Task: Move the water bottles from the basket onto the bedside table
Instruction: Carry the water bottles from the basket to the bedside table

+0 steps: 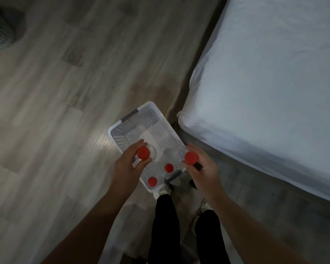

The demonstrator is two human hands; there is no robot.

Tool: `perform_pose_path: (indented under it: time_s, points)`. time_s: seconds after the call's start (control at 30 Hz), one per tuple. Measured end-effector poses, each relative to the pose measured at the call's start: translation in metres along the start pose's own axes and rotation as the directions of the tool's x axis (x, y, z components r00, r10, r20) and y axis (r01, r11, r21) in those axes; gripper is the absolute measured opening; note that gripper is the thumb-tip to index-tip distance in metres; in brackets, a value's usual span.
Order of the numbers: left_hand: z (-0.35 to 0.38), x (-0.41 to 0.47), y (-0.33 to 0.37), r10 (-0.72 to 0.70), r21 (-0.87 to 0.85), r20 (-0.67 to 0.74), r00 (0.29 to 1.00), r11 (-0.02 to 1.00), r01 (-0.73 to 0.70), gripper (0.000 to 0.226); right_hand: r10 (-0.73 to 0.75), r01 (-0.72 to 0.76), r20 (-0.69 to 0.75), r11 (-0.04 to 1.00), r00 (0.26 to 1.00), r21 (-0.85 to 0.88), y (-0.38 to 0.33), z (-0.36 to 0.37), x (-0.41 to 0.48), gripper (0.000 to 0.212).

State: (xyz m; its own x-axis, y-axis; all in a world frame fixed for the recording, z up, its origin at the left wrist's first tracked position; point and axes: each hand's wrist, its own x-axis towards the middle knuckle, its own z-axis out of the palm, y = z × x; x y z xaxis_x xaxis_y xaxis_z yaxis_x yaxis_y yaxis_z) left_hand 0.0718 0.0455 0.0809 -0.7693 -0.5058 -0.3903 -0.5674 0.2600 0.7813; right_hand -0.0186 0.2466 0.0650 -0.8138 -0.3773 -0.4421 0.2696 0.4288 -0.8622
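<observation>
Floor [69, 96]: grey wood-look planks, filling the left and middle of the view.
Bed [271, 88]: white sheet, on the right; its near corner stands just beside the basket.
Legs [166, 225]: in black trousers, at the bottom centre, with pale shoes just below the basket's near end.
Basket [120, 138]: white plastic with slotted walls and a grey handle at each short end; it sits on the floor between the feet and the bed corner.
Basket contents: two clear bottles stand upright in the near end, seen from above by their red caps, one [169, 167] nearer the middle and one [152, 181] nearer the near corner; the far end holds no bottles, only a pale patch on the bottom that I cannot identify.
Left hand [127, 166]: over the basket's left wall, fingers [141, 144] curled round the neck of a clear bottle [143, 153] just under its red cap.
Right hand [202, 168]: over the basket's right wall, fingers closed round a second clear bottle [191, 158], red cap showing on top.
Held bottles: both upright and above the basket, well apart from each other.
Round vented thing [0, 29]: pale, at the upper left edge, too blurred to name.
</observation>
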Motion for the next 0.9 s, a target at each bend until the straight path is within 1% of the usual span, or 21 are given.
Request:
perform_pose_path:
  time_s: [0.2, 0.27, 0.33, 0.4, 0.47, 0.53, 0.63, 0.7, 0.77, 0.9]
  points:
    - [-0.031, -0.049, 0.065, -0.001, -0.034, -0.033, 0.999, 0.999, 0.0, 0.04, -0.074, 0.073, -0.058, 0.997, 0.996, -0.025, -0.073, -0.034, -0.054, 0.043]
    - [-0.039, -0.066, 0.091, 0.009, -0.056, -0.05, 0.999, 0.998, -0.012, 0.039, -0.104, 0.102, -0.063, 0.994, 0.993, -0.036, -0.098, -0.05, -0.074, 0.047]
    - [-0.047, -0.084, 0.116, 0.016, -0.073, -0.062, 0.998, 0.997, -0.02, 0.038, -0.11, 0.108, -0.077, 0.994, 0.991, -0.034, -0.118, -0.067, -0.094, 0.046]
    - [-0.051, -0.1, 0.141, 0.02, -0.076, -0.069, 0.997, 0.997, -0.025, 0.038, -0.107, 0.11, -0.133, 0.994, 0.985, 0.012, -0.135, -0.087, -0.114, 0.042]
    - [-0.052, -0.114, 0.166, 0.058, -0.067, -0.079, 0.995, 0.996, -0.063, 0.037, -0.084, 0.097, -0.212, 0.994, 0.974, 0.051, -0.146, -0.108, -0.133, 0.04]
    - [-0.05, -0.127, 0.194, 0.121, -0.062, -0.081, 0.989, 0.99, -0.126, 0.031, -0.099, 0.122, -0.281, 0.99, 0.955, 0.067, -0.157, -0.131, -0.153, 0.04]
    - [-0.038, -0.146, 0.23, 0.201, -0.096, -0.055, 0.978, 0.974, -0.205, 0.022, -0.126, 0.185, -0.379, 0.975, 0.917, 0.124, -0.167, -0.166, -0.184, 0.032]
    - [-0.023, -0.158, 0.25, 0.281, -0.118, -0.033, 0.959, 0.952, -0.283, 0.024, -0.152, 0.243, -0.459, 0.959, 0.875, 0.145, -0.167, -0.196, -0.206, 0.027]
    - [-0.005, -0.169, 0.27, 0.327, -0.144, 0.003, 0.945, 0.935, -0.323, 0.024, -0.149, 0.278, -0.525, 0.944, 0.838, 0.176, -0.163, -0.229, -0.227, 0.023]
    - [0.049, -0.204, 0.306, 0.376, -0.323, 0.075, 0.924, 0.885, -0.334, 0.023, -0.145, 0.327, -0.613, 0.924, 0.777, 0.196, -0.143, -0.294, -0.279, 0.02]
